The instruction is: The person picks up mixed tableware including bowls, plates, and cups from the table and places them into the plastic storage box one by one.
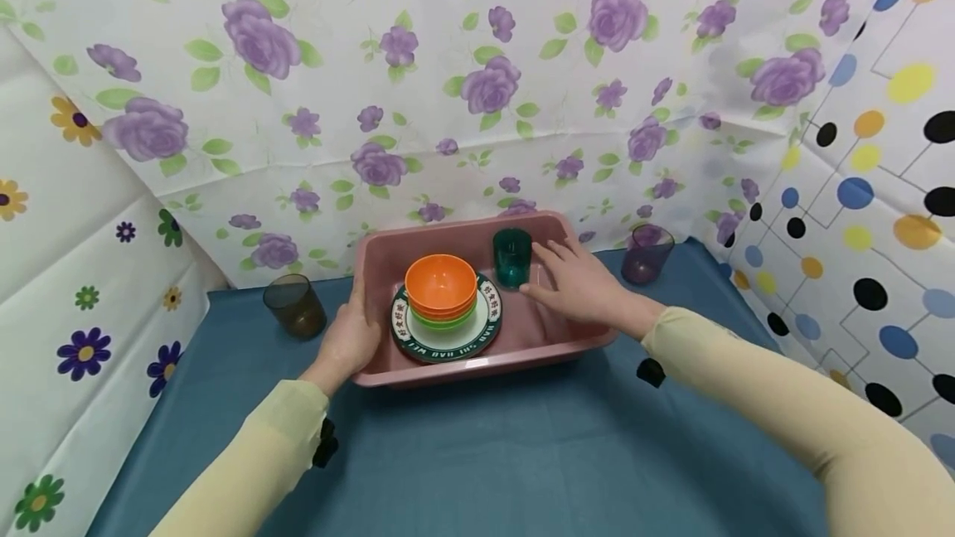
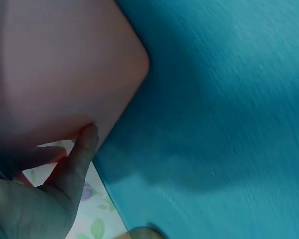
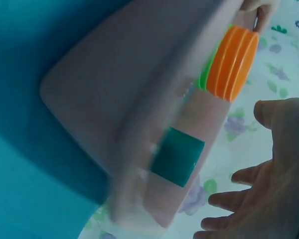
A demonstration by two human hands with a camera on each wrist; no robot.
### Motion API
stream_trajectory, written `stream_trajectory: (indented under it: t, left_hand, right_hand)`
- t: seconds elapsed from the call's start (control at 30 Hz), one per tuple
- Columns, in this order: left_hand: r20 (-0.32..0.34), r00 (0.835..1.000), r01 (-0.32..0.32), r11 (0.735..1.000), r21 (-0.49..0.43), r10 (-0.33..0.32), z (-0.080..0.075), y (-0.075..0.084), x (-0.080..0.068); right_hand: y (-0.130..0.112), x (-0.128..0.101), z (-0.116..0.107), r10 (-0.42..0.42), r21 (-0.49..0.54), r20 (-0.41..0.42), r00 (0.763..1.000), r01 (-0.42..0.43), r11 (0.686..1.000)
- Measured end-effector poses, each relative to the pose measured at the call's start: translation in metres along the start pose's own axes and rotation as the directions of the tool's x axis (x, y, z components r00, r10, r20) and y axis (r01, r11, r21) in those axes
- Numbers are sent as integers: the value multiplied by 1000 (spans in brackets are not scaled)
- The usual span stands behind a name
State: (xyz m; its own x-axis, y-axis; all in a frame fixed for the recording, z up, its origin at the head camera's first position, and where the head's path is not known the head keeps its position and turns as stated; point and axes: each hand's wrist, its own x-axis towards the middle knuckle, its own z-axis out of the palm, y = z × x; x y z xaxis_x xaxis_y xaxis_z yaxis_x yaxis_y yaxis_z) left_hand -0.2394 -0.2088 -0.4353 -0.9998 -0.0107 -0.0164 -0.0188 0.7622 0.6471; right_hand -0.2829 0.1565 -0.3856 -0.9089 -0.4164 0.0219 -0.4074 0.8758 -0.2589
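A pink basin (image 1: 477,365) stands on the blue tablecloth. It holds a green-rimmed plate (image 1: 488,323) with stacked orange bowls (image 1: 440,282) over green ones, and a teal cup (image 1: 511,257) upright at the back. My left hand (image 1: 352,336) grips the basin's left rim; in the left wrist view its fingers (image 2: 79,154) lie against the pink wall (image 2: 55,64). My right hand (image 1: 576,282) hovers open inside the basin, just right of the teal cup and holding nothing. The right wrist view shows this hand (image 3: 269,179) with spread fingers apart from the teal cup (image 3: 177,157) and the orange bowls (image 3: 234,62).
A brown translucent cup (image 1: 294,305) stands left of the basin and a purple one (image 1: 647,253) to its right, near the back. Floral and dotted sheets wall in the table on three sides. Blue cloth (image 1: 477,454) stretches in front of the basin.
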Motion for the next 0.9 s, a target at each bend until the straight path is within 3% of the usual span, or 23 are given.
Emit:
stream_trajectory:
  t: [0.13, 0.27, 0.6, 0.9]
  left_hand:
    - [5, 1000, 15, 1000, 2, -15, 0, -2, -3]
    - [1, 1000, 3, 1000, -8, -3, 1, -2, -3]
    - [-20, 1000, 1, 1000, 6, -1, 3, 0, 0]
    - [1, 1000, 7, 1000, -7, -7, 2, 1, 0]
  right_hand:
    - [5, -21, 11, -37, -33, -30, 999, 36, 999]
    - [13, -40, 17, -44, 1, -53, 998, 44, 999]
    - [41, -67, 13, 22, 108, -118, 993, -9, 994]
    - [79, -81, -6, 146, 179, -138, 980, -121, 976]
